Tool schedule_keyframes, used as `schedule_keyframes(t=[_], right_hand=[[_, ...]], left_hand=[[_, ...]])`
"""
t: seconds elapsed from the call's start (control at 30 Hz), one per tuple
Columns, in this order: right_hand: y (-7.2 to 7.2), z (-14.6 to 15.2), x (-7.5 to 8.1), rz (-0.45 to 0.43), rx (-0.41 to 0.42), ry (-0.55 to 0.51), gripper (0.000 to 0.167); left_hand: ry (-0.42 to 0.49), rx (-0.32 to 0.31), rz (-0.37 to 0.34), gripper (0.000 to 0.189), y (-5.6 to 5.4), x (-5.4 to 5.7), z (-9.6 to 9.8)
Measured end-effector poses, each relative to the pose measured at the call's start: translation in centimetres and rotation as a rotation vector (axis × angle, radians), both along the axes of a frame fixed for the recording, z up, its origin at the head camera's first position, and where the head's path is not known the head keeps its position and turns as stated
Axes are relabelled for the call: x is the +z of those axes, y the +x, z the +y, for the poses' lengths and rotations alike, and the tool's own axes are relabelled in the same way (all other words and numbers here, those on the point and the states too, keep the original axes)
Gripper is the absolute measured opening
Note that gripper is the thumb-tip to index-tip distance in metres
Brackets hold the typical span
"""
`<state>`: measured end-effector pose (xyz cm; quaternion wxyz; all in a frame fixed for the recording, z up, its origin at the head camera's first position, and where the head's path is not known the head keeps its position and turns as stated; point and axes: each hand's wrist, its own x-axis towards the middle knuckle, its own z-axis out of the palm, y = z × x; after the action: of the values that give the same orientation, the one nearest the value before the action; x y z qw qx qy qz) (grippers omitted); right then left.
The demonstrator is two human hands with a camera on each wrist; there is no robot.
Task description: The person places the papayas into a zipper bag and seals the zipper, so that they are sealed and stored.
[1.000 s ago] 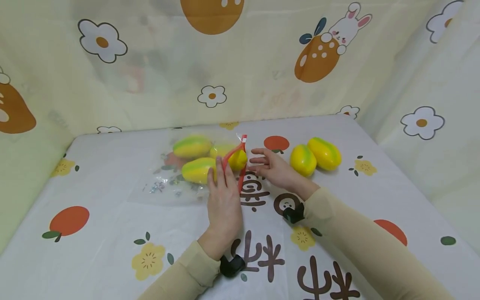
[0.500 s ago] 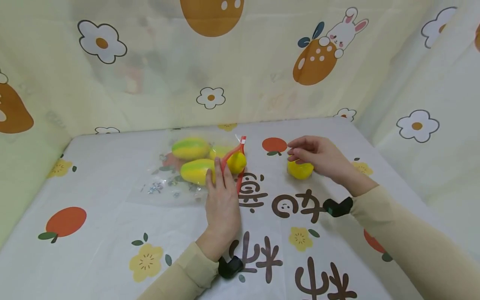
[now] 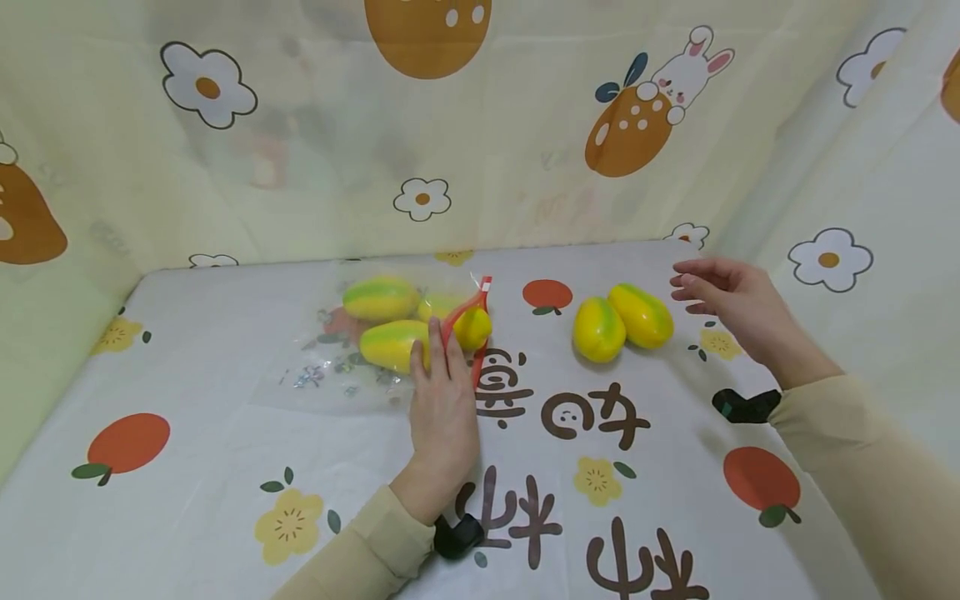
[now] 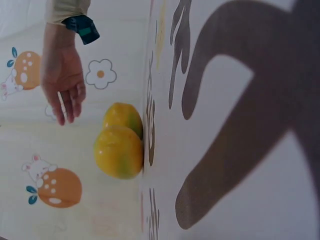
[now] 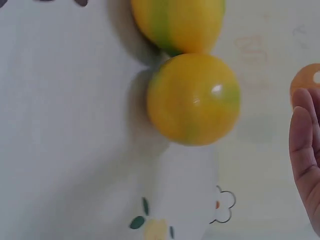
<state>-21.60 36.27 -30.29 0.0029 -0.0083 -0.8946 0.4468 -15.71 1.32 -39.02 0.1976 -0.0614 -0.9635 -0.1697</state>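
Pale curtain [image 3: 510, 125], printed with flowers and rabbits, hung behind and to the sides; soft folds. White cloth [image 3: 210, 467], printed with fruit, blossoms and brown characters, spread over the work surface.

Item: bag [image 3: 300, 383], clear thin plastic, crinkled, lying flat left of centre, mouth to the right and edged by a red strip [image 3: 459, 314]. Contents: plump oval fruits, yellow banded with green; two whole [image 3: 381, 297] [image 3: 390, 344], plus a paler one behind. A brighter yellow end [image 3: 474, 329] sits at the mouth; whether it belongs to the paler one is unclear.

Item: loose pair [image 3: 600, 329], two matching fruits on the cloth right of the bag, touching, glossy, rounded; presumably set aside within easy reach.

Left hand [image 3: 444, 417]: fingers straight, resting at the bag's mouth, probably to steady the limp plastic and keep the mouth parted.

Right hand [image 3: 731, 308]: raised off the cloth, just right of the pair; fingers relaxed, grasping nothing, perhaps clear of the smooth skins.
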Motion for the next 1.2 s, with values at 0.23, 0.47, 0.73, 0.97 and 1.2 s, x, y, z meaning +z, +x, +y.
schedule_keyframes(t=[0.23,0.47,0.73,0.97,1.2], right_hand=[[-0.6,0.1,-2.4,-0.021,-0.057,0.052,0.06],[-1.3,-0.6,-4.0,-0.089,-0.082,0.157,0.074],[-1.6,-1.4,-5.2,-0.237,-0.076,0.161,0.095],[-1.4,-1.5,-5.7,-0.28,-0.078,0.151,0.099],[-1.3,-1.7,-6.0,-0.289,-0.087,0.134,0.1]], left_hand=[[-0.005,-0.002,0.013,0.061,0.1,0.0,-0.1],[-0.006,-0.004,0.003,0.064,0.0,-0.1,-0.1],[-0.009,-0.002,0.024,0.062,-0.1,-0.1,0.0],[-0.025,0.005,0.028,0.067,-0.1,-0.1,0.1],[-0.011,0.004,0.03,0.069,0.0,-0.1,0.0]])
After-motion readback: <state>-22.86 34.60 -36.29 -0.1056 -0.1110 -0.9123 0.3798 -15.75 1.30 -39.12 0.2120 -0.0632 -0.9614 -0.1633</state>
